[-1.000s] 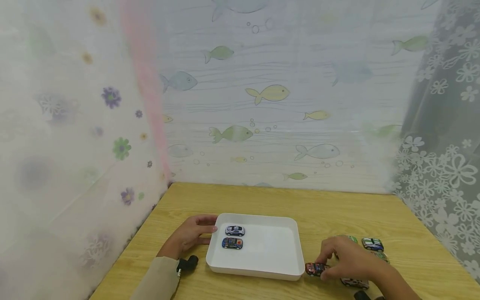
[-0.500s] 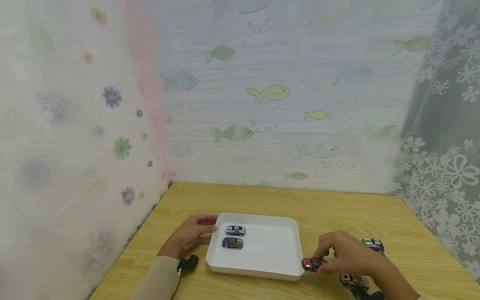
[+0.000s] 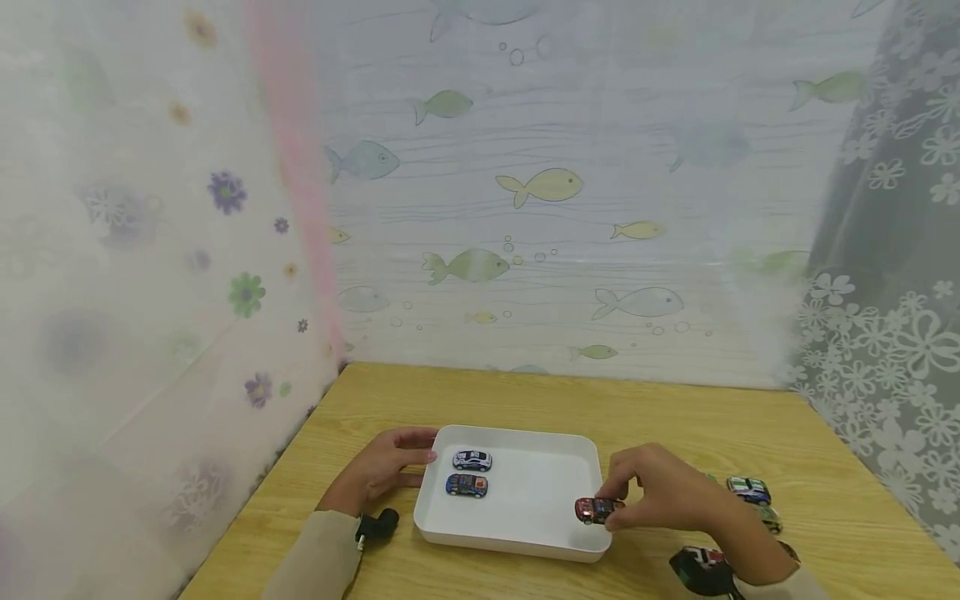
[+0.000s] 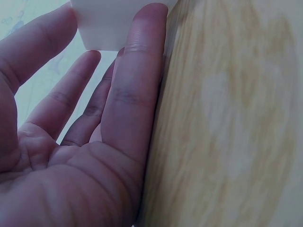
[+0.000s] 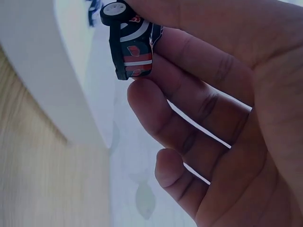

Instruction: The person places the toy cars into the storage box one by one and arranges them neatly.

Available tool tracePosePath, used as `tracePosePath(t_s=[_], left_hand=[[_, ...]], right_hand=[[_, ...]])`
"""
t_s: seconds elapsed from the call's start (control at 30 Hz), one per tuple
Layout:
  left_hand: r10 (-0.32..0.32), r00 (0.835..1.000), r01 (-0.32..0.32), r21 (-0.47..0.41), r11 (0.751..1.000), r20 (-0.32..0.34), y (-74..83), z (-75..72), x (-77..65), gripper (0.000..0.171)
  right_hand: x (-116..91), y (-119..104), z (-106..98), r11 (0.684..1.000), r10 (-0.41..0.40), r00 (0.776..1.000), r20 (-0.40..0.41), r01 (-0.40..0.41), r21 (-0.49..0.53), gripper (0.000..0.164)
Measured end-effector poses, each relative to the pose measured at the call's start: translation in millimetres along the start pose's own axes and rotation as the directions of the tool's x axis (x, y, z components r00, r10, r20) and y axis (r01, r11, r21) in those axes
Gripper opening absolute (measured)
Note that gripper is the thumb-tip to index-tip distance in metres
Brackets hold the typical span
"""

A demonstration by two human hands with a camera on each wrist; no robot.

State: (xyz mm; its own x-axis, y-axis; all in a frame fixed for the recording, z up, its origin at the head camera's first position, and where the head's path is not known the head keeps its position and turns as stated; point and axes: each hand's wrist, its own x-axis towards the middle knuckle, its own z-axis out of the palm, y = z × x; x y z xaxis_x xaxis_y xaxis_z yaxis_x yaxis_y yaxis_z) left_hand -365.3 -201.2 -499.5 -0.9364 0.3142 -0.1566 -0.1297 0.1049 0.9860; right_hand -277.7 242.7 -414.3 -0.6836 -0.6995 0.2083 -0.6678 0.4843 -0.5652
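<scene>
In the head view my right hand pinches a red and black toy car between thumb and fingers, over the right side of a white tray. In the right wrist view the toy car shows its wheel and striped end, with the ring and little fingers loose. Inside the tray, at the left, a white and dark blue toy car sits behind a blue and orange one. My left hand rests against the tray's left wall, fingers extended; fingertips meet the wall in the left wrist view.
Right of the tray, several more toy cars lie on the wooden table, among them a green and white one; my right arm partly hides them. Curtains printed with fish and flowers hang around the table's back and sides.
My right hand has lifted the red and black toy car from the table beside the tray and carried it left over the tray's right rim. The left hand has stayed put.
</scene>
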Motion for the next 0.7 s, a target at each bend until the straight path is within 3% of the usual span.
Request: tracePosePath(t_s=[0.43, 0.7], left_hand=[[0.001, 1.000, -0.001, -0.009, 1.000, 0.011, -0.5, -1.1, 0.7, 0.059], [0.008, 1.000, -0.008, 0.001, 1.000, 0.015, 0.3, -1.0, 0.0, 0.061]], right_hand=[[26, -9, 4, 1.000, 0.013, 1.000, -0.002, -0.013, -0.014, 0.018], [41, -14, 7, 0.999, -0.034, 0.999, -0.019, 0.033, -0.040, 0.018]])
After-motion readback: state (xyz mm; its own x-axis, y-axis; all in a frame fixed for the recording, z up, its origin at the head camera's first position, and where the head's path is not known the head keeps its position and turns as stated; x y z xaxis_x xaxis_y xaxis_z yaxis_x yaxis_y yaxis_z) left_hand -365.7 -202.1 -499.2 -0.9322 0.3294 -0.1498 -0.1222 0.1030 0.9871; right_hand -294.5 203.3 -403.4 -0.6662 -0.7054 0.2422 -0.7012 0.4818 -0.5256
